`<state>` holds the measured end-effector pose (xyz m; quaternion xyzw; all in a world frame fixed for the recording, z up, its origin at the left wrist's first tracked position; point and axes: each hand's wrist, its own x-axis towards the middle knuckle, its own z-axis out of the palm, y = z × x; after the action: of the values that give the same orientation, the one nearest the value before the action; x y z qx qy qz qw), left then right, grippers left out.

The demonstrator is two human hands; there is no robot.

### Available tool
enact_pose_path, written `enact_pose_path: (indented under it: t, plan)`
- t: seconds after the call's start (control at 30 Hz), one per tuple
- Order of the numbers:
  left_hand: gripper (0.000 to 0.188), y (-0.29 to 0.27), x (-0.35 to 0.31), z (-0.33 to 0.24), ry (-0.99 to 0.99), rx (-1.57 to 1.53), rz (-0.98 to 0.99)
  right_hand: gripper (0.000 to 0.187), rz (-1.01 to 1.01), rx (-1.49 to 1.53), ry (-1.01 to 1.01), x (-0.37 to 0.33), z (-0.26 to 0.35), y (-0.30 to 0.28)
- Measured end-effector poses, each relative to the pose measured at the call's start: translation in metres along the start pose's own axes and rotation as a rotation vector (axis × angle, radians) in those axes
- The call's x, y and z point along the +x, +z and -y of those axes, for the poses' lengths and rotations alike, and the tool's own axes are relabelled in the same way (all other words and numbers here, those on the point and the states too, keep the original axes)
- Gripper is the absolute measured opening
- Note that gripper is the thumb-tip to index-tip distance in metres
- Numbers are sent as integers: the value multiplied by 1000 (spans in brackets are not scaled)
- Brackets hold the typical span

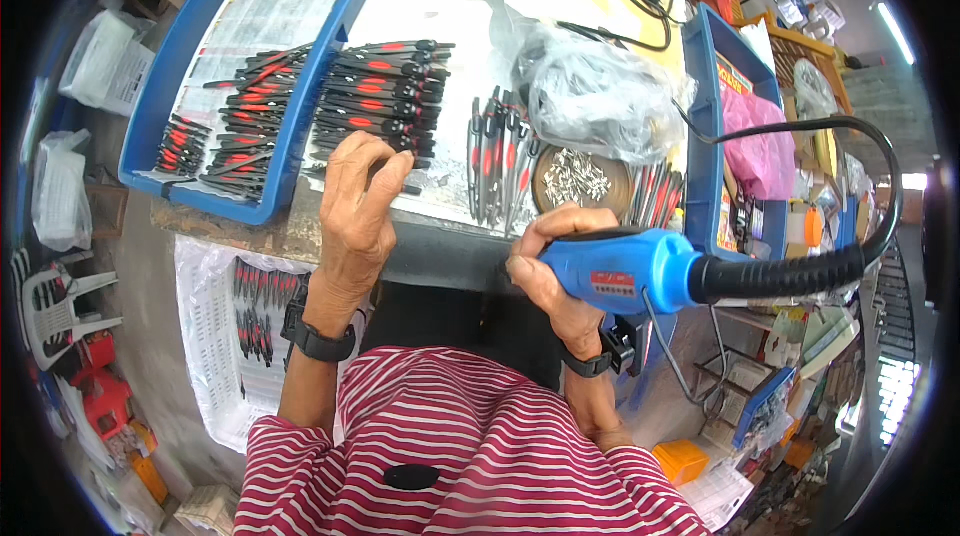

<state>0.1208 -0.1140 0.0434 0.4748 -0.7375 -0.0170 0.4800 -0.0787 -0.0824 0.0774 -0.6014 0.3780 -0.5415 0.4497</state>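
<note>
My left hand [357,201] is closed, thumb and curled fingers together, at the near edge of a stack of black pens with red grips [375,86]. A black pen end [421,164] shows beside the thumb tip; the fingers hide the rest of it. Wrapped round a blue electric screwdriver [620,271], my right hand [550,276] holds it sideways at the table's front edge. The tool's tip is hidden or too blurred to tell. Beyond it stand a round dish of small silvery parts [577,179] and loose upright-lying pens [495,156].
A blue tray [330,41] at the left holds more pens. Clear plastic bags [600,91] lie mid-table, with red and black pen parts [655,194] nearer. A blue bin [708,126] stands at the right; the tool's black cable [880,166] loops there. Below left is a white basket [210,336].
</note>
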Motion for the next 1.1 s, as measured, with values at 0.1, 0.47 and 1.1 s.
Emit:
enact_pose_path:
  t: [0.1, 0.47, 1.1]
  plan:
    - [37, 6, -4, -26, -18, -85, 30, 30, -135, 83, 147, -6, 3, -2]
    - [15, 26, -52, -109, -997, -668, 185, 25, -186, 80, 103, -4, 8, -2]
    - [32, 40, -78, -113, -1185, -962, 273, 24, -223, 64, -56, -7, 7, -2]
